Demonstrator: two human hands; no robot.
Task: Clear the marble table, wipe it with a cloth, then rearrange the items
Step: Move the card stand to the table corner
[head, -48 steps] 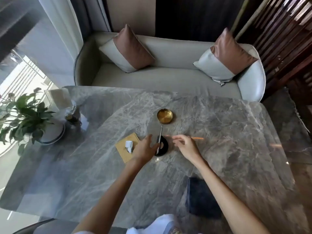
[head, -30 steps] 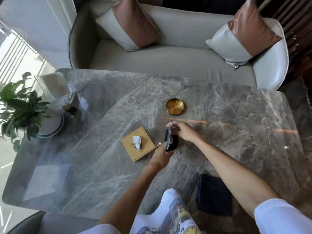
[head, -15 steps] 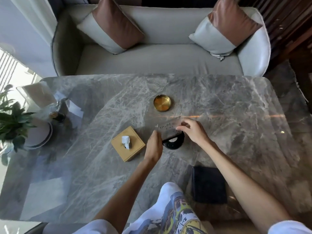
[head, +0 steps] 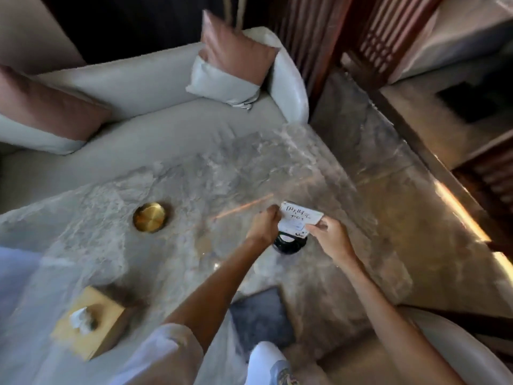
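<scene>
A clear sign panel with writing (head: 298,219) stands on a round black base (head: 290,244) on the grey marble table (head: 208,176). My left hand (head: 263,226) pinches the panel's left edge and my right hand (head: 329,236) pinches its right edge. A round gold dish (head: 150,217) lies to the left of the sign. A tan tissue box (head: 88,320) with a white tissue sticking out sits near the table's front left. A dark folded cloth (head: 256,319) lies on the table near me, under my left forearm.
A pale sofa (head: 166,84) with two brown-and-grey cushions runs along the table's far side. A dark wooden lattice screen (head: 374,37) stands at the right. The picture is blurred by head motion.
The view has swung to the right, so the plant and glass at the left are out of frame. The sign panel and both hands now sit farther right of the gold dish.
</scene>
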